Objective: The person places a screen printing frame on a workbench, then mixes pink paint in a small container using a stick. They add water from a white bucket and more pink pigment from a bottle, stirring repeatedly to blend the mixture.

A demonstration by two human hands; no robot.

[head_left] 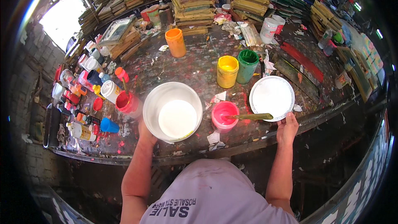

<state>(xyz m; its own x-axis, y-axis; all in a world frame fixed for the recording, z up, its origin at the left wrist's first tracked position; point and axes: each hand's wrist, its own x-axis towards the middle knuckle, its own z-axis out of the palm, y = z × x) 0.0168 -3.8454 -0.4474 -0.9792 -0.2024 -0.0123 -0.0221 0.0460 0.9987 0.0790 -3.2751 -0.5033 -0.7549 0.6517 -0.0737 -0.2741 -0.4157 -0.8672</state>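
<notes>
Two hands are in view, the left hand and the right hand. At the left hand is one white bucket; at the right, one round white lid. Between the hands stands one pink paint pot with one stick. Beyond the right hand are one yellow jar and one green jar; beyond the left, one orange jar. Left of the left hand are one blue cup and small bottles too crowded to count.
</notes>
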